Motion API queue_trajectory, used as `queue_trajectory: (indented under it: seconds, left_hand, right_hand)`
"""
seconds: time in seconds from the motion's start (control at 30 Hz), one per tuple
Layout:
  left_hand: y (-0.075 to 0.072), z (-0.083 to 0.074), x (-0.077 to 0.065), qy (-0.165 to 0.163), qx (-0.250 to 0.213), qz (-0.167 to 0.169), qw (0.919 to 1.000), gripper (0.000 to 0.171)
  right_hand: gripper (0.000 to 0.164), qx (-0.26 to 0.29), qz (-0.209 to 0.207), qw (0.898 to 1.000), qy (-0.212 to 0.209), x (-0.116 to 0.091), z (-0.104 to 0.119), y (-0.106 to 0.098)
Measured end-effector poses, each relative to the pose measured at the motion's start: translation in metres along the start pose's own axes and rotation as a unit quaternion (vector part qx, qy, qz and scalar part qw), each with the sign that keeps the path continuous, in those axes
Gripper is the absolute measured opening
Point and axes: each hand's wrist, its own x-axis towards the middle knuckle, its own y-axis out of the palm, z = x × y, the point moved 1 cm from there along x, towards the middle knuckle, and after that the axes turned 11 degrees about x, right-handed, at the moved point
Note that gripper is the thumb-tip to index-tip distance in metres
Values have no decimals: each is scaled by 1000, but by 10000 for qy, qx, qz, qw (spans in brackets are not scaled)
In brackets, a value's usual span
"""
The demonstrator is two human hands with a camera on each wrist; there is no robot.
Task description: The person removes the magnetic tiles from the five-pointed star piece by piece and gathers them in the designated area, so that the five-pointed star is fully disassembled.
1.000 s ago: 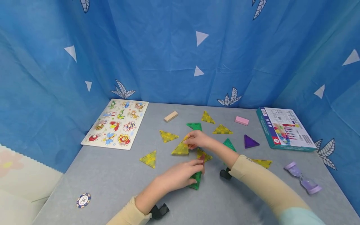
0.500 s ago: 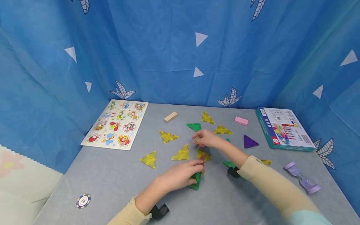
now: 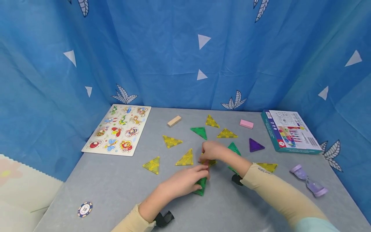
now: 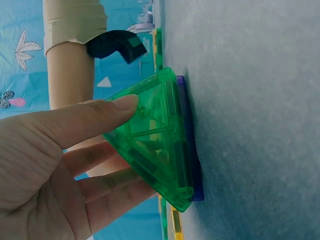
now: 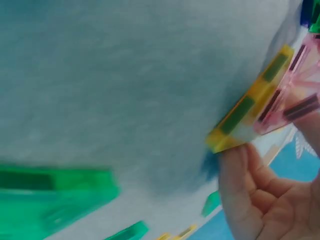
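My left hand (image 3: 183, 181) pinches a green triangular magnetic tile (image 4: 155, 132), thumb on its face and fingers behind. A purple tile (image 4: 194, 155) lies along the green one's lower edge, against the tabletop. My right hand (image 3: 214, 150) pinches the corner of a yellow triangular magnetic tile (image 5: 252, 102), which appears tilted up from the table. Against that yellow tile stands a pink-red tile (image 5: 300, 75), beside my left fingers. The right hand covers much of the yellow tile in the head view.
Around the hands lie loose yellow tiles (image 3: 185, 158), green tiles (image 3: 200, 131) and a purple triangle (image 3: 255, 145). Farther out are an insect puzzle board (image 3: 117, 132), a box (image 3: 291, 132), an hourglass (image 3: 308, 180), wooden blocks (image 3: 174, 121) and a poker chip (image 3: 85, 209).
My right hand has let go of a yellow triangle, left flat on the table, and moved right and nearer to another yellow tile, now pinched. My left hand has stayed in place.
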Motion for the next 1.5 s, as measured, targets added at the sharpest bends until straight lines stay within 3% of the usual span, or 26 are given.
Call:
queue_trajectory:
  seconds: [0.17,0.33,0.5,0.67,0.77,1.03,1.2,1.3,1.5]
  left_hand:
    - [1,1,2,101,65,-111,9999,32]
    - [2,1,5,150,88,-107,9998,32]
    - [3,1,7,171,30,-56,9998,32]
    - [2,0,7,180,-95,-19,9998,32]
    - [1,1,7,171,-202,-6,9997,32]
    - [1,4,6,-54,-236,74,9997,32]
    - [2,5,2,-240,-217,204,9993,34]
    - [2,6,0,-248,-278,168,9992,34]
    - [2,3,-3,-155,-285,67,9995,32]
  right_hand:
    - [26,-299,131,9991,260,1,8,3]
    - [26,-137,201,9992,310,3,3,2]
    - [27,665,447,9968,39,6,-12,-1]
    - [33,1621,717,9839,-223,11,-32,-7]
    - [30,2033,602,9771,-197,13,-43,-13]
    - [24,2664,-353,9632,38,13,-70,-37]
    - [28,3416,-882,9354,231,11,-85,-63]
    - [32,3965,-1343,9073,392,12,-99,-84]
    - [38,5090,-2205,8275,869,20,-139,-112]
